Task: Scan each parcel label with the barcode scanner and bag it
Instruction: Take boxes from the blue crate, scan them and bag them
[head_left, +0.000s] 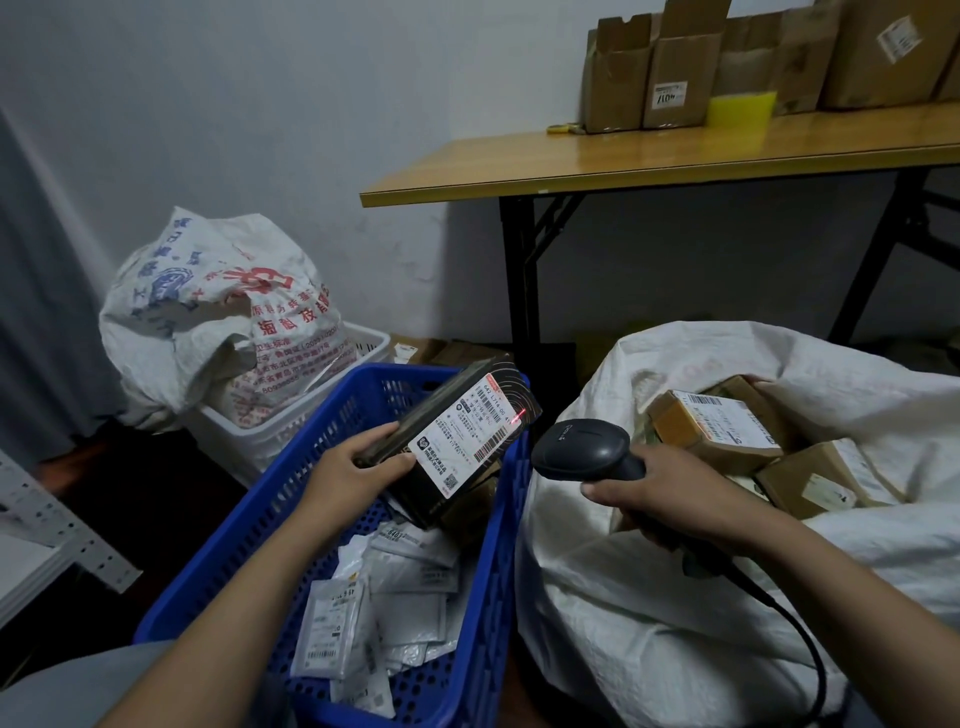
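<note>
My left hand (349, 470) grips a dark flat parcel (452, 436) above the blue basket (260, 525), its white label tilted up toward me. A red scan dot lies on the label near its upper right corner. My right hand (660, 493) grips the handle of a black corded barcode scanner (582, 449), whose head points left at the label from a short gap away. To the right, an open white woven sack (649, 639) holds several labelled cardboard boxes (717, 428).
Several white mailer pouches (384, 608) lie in the blue basket. Behind it a white basket (291, 415) carries a printed sack (218, 306). A wooden folding table (649, 156) with cardboard boxes stands at the back right. A metal shelf edge (57, 535) is at left.
</note>
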